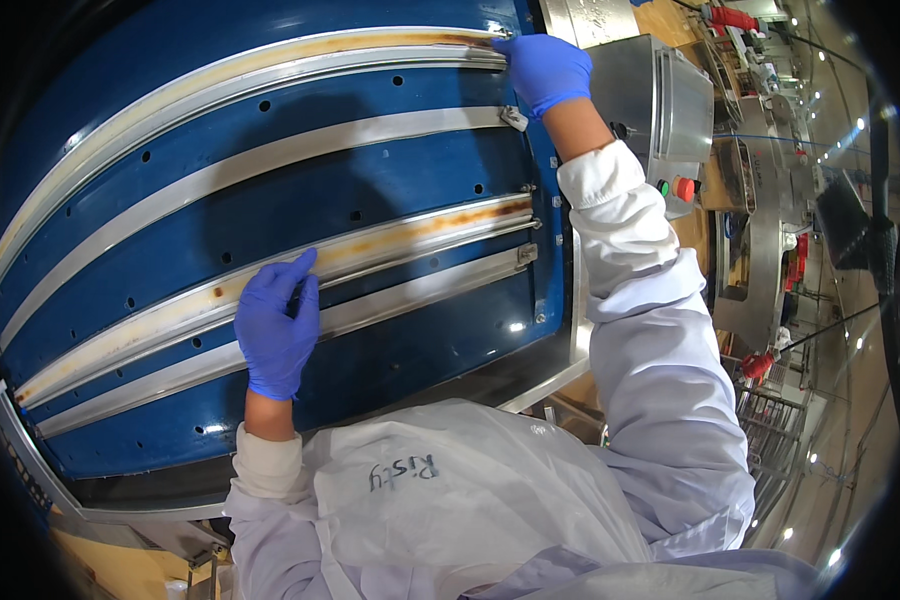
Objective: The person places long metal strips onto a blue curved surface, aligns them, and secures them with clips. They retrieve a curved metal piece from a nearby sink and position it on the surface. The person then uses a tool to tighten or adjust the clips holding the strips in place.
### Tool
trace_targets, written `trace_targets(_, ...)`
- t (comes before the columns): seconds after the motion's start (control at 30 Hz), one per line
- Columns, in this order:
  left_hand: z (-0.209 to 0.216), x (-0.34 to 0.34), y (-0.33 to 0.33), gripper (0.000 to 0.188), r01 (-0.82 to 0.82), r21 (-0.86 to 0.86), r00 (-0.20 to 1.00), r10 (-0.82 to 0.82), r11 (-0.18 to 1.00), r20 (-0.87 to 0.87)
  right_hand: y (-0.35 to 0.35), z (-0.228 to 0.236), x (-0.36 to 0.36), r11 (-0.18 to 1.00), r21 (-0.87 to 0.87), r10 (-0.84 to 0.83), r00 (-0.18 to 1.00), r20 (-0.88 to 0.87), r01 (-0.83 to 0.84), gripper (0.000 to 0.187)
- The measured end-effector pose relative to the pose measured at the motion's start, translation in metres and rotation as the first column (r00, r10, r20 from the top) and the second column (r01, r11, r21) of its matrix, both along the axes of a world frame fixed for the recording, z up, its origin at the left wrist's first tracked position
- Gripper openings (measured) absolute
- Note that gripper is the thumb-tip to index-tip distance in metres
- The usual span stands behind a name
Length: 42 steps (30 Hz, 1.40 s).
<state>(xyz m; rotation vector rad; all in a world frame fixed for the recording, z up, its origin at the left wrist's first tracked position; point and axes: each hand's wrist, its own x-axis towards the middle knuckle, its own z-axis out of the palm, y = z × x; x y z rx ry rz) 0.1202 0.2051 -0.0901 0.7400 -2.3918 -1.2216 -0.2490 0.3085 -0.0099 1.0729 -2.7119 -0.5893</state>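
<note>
L hand point(278, 325) is loosely curled, thumb and index apart w/ nothing visible betw. them, index tip at the lower stained strip point(420, 234); R hand point(550, 72) has its fingertips at the R end of the upper stained strip point(320, 45), grip hidden, so can't tell if closed. Caution: R glove may snag on the metal clip point(513, 118) just below its fingers if dragged down; L fingertips may slip off the narrow strip if pressed at an angle.

Small lamps point(860, 124) glare at right, a soft shadow point(305, 175) darkens the blue panel point(420, 165), and edges bow toward black corners.
</note>
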Motion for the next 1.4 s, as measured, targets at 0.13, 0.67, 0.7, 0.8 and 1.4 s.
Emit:
trace_targets(0.13,0.004,0.000,0.001,0.028,-0.021,0.043,0.999,0.019,0.999,0.028,0.008,0.004,-0.009,1.000,-0.029,0.004,0.997,0.077,-0.001,0.031)
trace_targets(0.67,-0.001,0.000,0.000,0.028,-0.014,-0.010,1.000,0.014,1.000,-0.004,-0.005,0.000,0.004,1.000,-0.016,-0.003,0.999,0.053,0.004,0.033)
trace_targets(0.7,-0.001,-0.001,0.001,0.028,-0.013,0.006,1.000,0.013,1.000,0.003,-0.004,0.002,0.004,1.000,-0.019,-0.009,0.998,0.064,0.010,0.033)
trace_targets(0.8,0.002,-0.001,0.000,0.028,-0.005,0.035,1.000,0.004,0.999,0.017,0.011,0.002,-0.007,0.997,-0.064,-0.036,0.987,0.154,0.046,0.033)
trace_targets(1.4,0.000,0.001,-0.003,0.028,0.005,0.012,1.000,-0.005,1.000,0.013,-0.009,0.018,0.011,0.999,0.021,-0.030,0.990,0.136,0.027,0.031)
